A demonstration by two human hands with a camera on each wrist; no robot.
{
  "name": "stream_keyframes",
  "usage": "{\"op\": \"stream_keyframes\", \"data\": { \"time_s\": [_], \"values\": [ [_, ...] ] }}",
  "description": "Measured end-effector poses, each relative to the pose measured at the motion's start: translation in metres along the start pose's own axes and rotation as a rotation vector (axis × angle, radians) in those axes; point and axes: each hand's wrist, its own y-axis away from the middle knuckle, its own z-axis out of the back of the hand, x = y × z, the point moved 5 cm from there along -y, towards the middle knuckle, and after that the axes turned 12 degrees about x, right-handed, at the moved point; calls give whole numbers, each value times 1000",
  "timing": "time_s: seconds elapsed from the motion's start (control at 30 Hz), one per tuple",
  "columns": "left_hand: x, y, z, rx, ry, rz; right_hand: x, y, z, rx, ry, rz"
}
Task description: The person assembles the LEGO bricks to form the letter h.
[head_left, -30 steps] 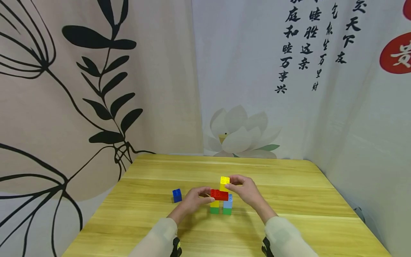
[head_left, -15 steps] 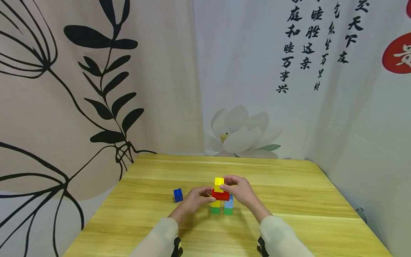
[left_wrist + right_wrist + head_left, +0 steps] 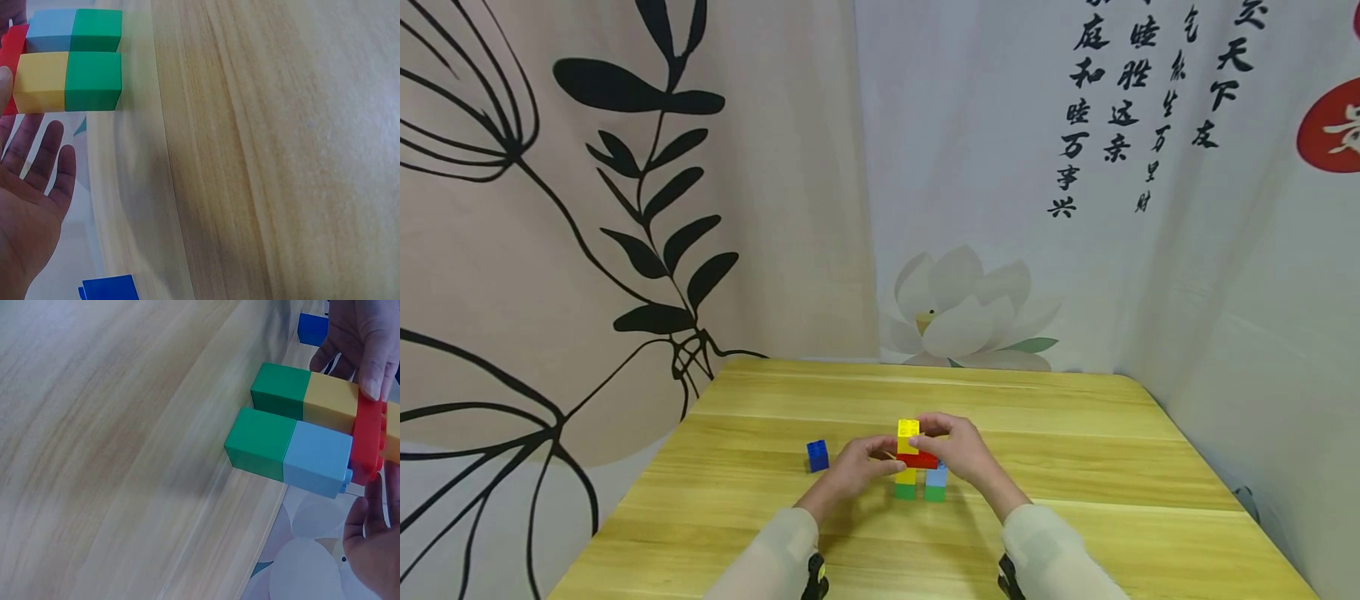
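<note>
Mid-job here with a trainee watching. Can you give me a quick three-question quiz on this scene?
1. True or false: the dark blue brick stands apart from the red brick.
2. Which hand holds the upper yellow brick? A) left B) right C) neither
3. Fill in: directly beneath the light blue brick is a ____ brick.

Key: 1. True. 2. B, the right hand. 3. Green.
</note>
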Motion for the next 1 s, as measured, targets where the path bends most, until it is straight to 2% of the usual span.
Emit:
{"op": "stream_keyframes", "data": {
  "time_s": [0.3, 0.53, 0.77, 1.0],
  "values": [
    [-3, 2, -1, 2, -16, -8, 0, -1, -3, 33, 26, 3],
    [-3, 3, 0, 1, -14, -13, 0, 0, -2, 25, 53, -6],
    [-2, 0, 0, -4, -3, 11, 2, 0, -1, 26, 80, -15],
    [-5, 1, -1, -5, -17, -1, 2, 1, 0, 31, 147, -9]
  ]
}}
